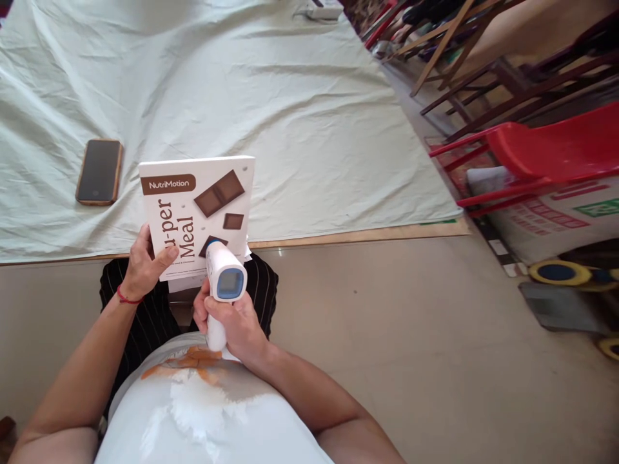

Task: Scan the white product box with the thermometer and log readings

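My left hand (144,265) grips the lower left corner of a white NutriMotion box (186,206), its thumb lying on the front. Brown chocolate pieces are printed on the box, and it is held up at the table's near edge. In my right hand (244,325) is a white infrared thermometer (223,264), with fingers wrapped round its handle. The thermometer's blue-framed screen faces me, while its nose points at the lower right part of the box front. I cannot tell whether the two touch. Part of the box's lower edge is hidden.
A phone (99,172) lies on the pale tablecloth (309,116) left of the box. At the table's far edge sits a white power strip (324,9). Right of the table stand a red plastic chair (556,151), wooden folding frames (445,45) and yellow-rimmed wheels (558,272).
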Motion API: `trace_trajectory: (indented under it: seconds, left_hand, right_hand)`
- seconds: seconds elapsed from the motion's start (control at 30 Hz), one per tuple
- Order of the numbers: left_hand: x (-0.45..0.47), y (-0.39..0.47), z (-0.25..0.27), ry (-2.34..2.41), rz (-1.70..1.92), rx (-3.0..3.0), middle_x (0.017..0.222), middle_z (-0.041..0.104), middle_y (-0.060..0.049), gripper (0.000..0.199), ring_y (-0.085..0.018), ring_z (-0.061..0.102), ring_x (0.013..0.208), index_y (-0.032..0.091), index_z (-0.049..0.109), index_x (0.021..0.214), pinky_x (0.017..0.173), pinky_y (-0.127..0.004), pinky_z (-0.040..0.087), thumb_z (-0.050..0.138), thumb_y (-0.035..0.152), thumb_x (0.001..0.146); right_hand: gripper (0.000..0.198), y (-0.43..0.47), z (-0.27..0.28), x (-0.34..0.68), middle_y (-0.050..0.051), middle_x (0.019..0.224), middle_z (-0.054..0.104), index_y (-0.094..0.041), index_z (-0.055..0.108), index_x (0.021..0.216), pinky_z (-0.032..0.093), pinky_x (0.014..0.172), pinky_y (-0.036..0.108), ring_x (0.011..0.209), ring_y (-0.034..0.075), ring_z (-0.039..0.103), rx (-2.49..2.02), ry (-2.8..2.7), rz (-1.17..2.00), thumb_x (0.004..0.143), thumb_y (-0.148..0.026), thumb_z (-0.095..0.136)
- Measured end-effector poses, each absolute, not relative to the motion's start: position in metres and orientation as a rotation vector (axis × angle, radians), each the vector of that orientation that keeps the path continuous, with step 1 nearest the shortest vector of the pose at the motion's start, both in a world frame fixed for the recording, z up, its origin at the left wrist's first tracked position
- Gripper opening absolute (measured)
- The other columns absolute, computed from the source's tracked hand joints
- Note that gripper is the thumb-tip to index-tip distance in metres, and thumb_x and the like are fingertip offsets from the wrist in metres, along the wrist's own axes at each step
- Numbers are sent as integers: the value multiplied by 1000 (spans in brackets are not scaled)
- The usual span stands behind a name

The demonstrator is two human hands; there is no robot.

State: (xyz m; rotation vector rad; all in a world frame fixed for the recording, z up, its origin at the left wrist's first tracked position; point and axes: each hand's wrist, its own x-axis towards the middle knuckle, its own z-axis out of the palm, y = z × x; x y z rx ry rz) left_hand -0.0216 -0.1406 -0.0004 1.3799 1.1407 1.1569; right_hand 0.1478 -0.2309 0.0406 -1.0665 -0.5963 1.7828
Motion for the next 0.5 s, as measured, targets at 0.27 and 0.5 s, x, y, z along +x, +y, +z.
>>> trace_trajectory:
  seconds: [0.27, 0.5]
  left_hand:
    - [-21, -141, 1, 1159, 1172, 1321, 102, 77, -11, 63, -26, 73, 90, 16, 63, 111, 79, -36, 60, 86, 61, 74]
    - [-20, -140, -1, 1148, 1194, 1298, 103, 77, -10, 65, -25, 73, 91, 15, 63, 111, 80, -35, 60, 89, 61, 72]
  right_hand:
    - [17, -229, 45, 147, -5, 48, 56, -23, 53, 62, 35, 46, 26, 42, 9, 45, -1082, -592, 1771, 66, -30, 68]
    - [17, -231, 39, 149, -5, 50, 56, -23, 54, 66, 33, 47, 26, 45, 10, 46, -1031, -599, 1776, 69, -29, 70]
